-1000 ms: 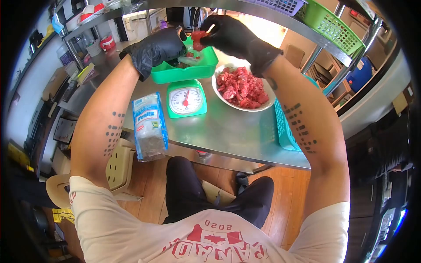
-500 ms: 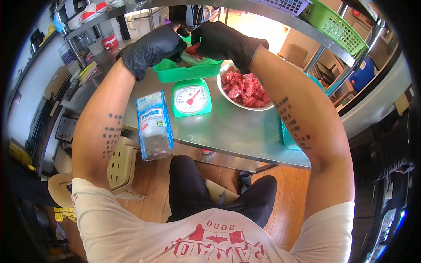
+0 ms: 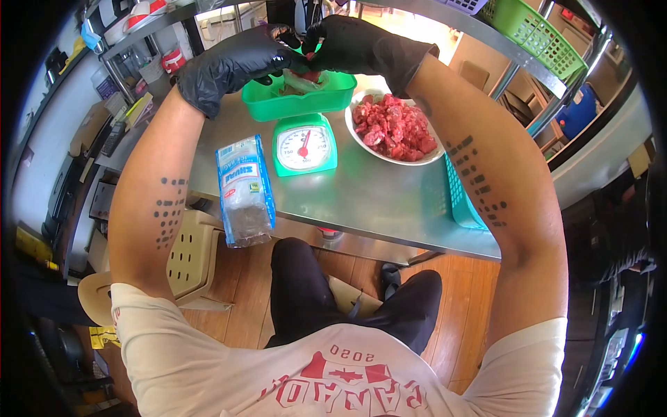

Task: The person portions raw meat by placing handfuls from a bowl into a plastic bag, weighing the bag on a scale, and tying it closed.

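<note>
Both my hands wear black gloves and are raised over the green tray [image 3: 274, 108] of a kitchen scale. My left hand [image 3: 253, 55] and my right hand [image 3: 351, 48] are closed at the top of a clear plastic bag [image 3: 306, 85] with red meat in it. The gloves partly hide the bag, and its lower part sits in the tray. Below the tray, the needle on the green scale [image 3: 304, 149] points just right of the top of the dial. A white bowl [image 3: 406, 162] heaped with raw meat chunks [image 3: 392, 128] stands beside my right wrist.
A blue and clear pack of ice bags [image 3: 244, 191] lies at the left front edge of the steel table [image 3: 368, 208]. At the right edge is a teal basket [image 3: 464, 198]. A steel shelf overhead carries a green basket [image 3: 531, 35]. A beige plastic chair [image 3: 194, 260] stands lower left.
My hands have risen slightly and stay close together at the bag. The scale's needle has swung back toward the top of the dial. The whole view has shifted a little.
</note>
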The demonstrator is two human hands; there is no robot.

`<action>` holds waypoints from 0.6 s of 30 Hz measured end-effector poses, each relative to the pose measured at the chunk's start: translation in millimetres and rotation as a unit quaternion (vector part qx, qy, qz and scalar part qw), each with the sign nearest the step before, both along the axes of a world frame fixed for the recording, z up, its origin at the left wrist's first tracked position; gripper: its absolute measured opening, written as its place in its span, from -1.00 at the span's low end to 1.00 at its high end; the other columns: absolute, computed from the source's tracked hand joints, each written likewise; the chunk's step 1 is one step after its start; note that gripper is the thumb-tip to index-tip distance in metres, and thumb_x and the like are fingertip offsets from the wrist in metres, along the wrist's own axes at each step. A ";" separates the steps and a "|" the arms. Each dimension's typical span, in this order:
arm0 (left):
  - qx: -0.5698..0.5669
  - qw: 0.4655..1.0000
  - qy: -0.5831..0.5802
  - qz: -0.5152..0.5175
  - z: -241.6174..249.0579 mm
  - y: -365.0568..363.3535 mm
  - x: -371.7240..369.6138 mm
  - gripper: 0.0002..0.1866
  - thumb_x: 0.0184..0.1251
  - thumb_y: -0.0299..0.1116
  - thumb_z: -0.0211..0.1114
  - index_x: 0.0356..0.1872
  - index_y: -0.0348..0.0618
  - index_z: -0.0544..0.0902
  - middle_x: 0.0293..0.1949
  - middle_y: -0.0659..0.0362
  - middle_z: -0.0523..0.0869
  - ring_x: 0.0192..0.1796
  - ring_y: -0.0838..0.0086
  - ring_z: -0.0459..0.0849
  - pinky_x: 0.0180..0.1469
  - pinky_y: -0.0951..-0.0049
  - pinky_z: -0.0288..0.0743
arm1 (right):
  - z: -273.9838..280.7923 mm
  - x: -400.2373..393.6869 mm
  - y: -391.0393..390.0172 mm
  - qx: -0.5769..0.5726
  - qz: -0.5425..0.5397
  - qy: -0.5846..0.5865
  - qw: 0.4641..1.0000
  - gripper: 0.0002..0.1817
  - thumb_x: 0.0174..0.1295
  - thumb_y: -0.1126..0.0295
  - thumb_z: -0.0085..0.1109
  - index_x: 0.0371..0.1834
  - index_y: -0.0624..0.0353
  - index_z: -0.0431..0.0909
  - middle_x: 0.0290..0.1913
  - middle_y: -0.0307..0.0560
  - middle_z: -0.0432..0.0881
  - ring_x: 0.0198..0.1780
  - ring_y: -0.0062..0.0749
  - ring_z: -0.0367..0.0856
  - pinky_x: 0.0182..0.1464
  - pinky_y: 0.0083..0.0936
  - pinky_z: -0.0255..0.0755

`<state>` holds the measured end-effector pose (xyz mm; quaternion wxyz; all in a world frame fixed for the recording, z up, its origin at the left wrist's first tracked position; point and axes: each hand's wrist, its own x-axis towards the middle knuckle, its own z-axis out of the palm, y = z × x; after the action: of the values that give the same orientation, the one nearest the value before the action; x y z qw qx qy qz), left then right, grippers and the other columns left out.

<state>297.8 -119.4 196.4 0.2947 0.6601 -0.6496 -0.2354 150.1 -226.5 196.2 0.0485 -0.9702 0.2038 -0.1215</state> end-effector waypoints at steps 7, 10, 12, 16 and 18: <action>-0.024 0.999 -0.036 0.014 -0.6 1.3 -1.8 -0.58 0.12 -0.16 0.34 0.01 -0.02 0.56 -0.23 0.24 0.68 -0.31 0.62 0.57 -0.36 0.60 0.48 | -3.8 0.9 -7.5 -0.010 0.035 -0.067 0.997 -0.76 -0.04 0.21 0.24 -0.44 0.15 0.69 -0.50 0.01 0.64 -0.50 -0.18 0.59 -0.37 -0.36 0.46; -0.007 1.000 -0.020 0.005 1.9 2.7 -0.2 -0.55 0.10 -0.16 0.36 0.02 -0.03 0.55 -0.26 0.24 0.69 -0.32 0.61 0.57 -0.36 0.59 0.47 | 7.3 -2.4 5.9 -0.008 -0.018 0.003 1.000 -0.68 -0.06 0.23 0.36 -0.22 0.09 0.67 -0.30 -0.04 0.68 -0.28 -0.28 0.63 -0.13 -0.45 0.47; -0.005 1.000 -0.018 0.019 1.7 3.6 -0.7 -0.56 0.09 -0.17 0.37 0.01 -0.04 0.56 -0.25 0.24 0.70 -0.32 0.61 0.57 -0.35 0.60 0.47 | 3.5 -1.8 3.4 -0.007 -0.015 -0.004 1.000 -0.68 -0.06 0.23 0.36 -0.21 0.08 0.68 -0.32 -0.05 0.68 -0.29 -0.29 0.63 -0.14 -0.46 0.48; -0.006 1.000 -0.012 0.012 -7.4 -2.5 4.6 -0.58 0.11 -0.18 0.36 0.00 -0.04 0.58 -0.27 0.26 0.68 -0.33 0.61 0.57 -0.34 0.60 0.47 | 3.1 -0.7 12.5 -0.025 -0.023 0.031 0.999 -0.66 -0.05 0.19 0.36 -0.19 0.05 0.69 -0.34 -0.03 0.68 -0.31 -0.30 0.63 -0.17 -0.45 0.49; -0.062 0.997 0.048 -0.026 -13.3 -1.6 1.6 -0.73 0.14 -0.29 0.31 -0.14 -0.13 0.66 -0.43 0.25 0.66 -0.46 0.63 0.54 -0.41 0.57 0.47 | -0.2 1.6 10.7 -0.003 -0.022 0.037 0.999 -0.65 -0.04 0.17 0.37 -0.18 0.04 0.69 -0.34 -0.02 0.68 -0.32 -0.29 0.63 -0.17 -0.44 0.49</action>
<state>299.5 -121.0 183.2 0.3595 0.6115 -0.6651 -0.2335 151.7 -215.8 196.0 0.0354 -0.9696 0.2260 -0.0870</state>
